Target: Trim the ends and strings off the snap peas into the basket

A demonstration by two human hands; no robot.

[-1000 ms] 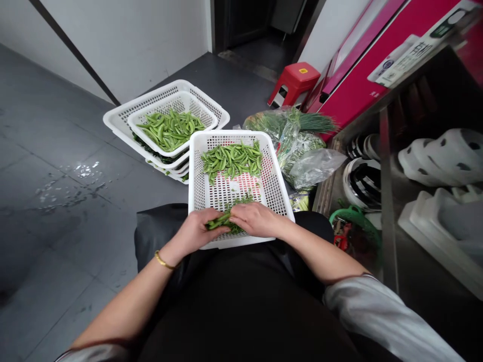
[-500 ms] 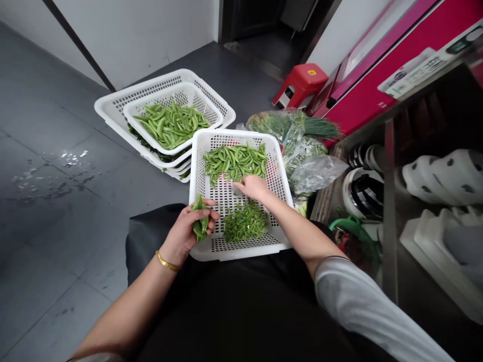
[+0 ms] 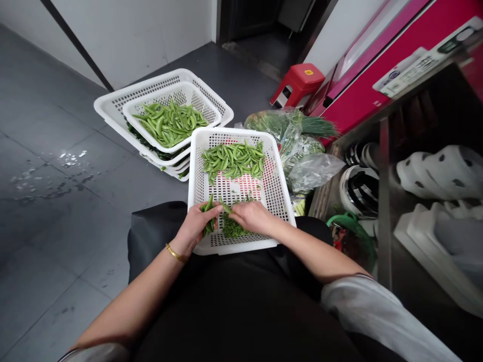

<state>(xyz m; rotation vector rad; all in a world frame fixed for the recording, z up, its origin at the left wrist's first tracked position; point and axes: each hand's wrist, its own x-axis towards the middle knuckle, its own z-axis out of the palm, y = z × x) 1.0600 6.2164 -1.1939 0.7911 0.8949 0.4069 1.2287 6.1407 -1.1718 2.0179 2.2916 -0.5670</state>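
Note:
A white perforated basket [image 3: 281,193] rests on my lap. At its far end lies a heap of green pea pods [image 3: 234,160]. Nearer me, partly covered by my right hand, is a pile of thin green trimmings [image 3: 234,229]. My left hand [image 3: 198,221], with a gold bracelet at the wrist, is closed round several pea pods [image 3: 208,216] at the basket's left side. My right hand [image 3: 251,217] pinches the end of a single pea pod [image 3: 225,206] over the trimmings, close to the left fingertips.
Stacked white baskets [image 3: 109,113] stand ahead on the left, the top one full of pods [image 3: 173,123]. Bagged greens [image 3: 298,141] lie beyond my basket on the right. Further off is a red stool [image 3: 300,83]; a shelf with white containers [image 3: 441,173] runs along the right.
My right hand has come back from the pod heap toward me and now holds a pod beside my left hand. The left hand has shifted slightly right, still gripping its pods.

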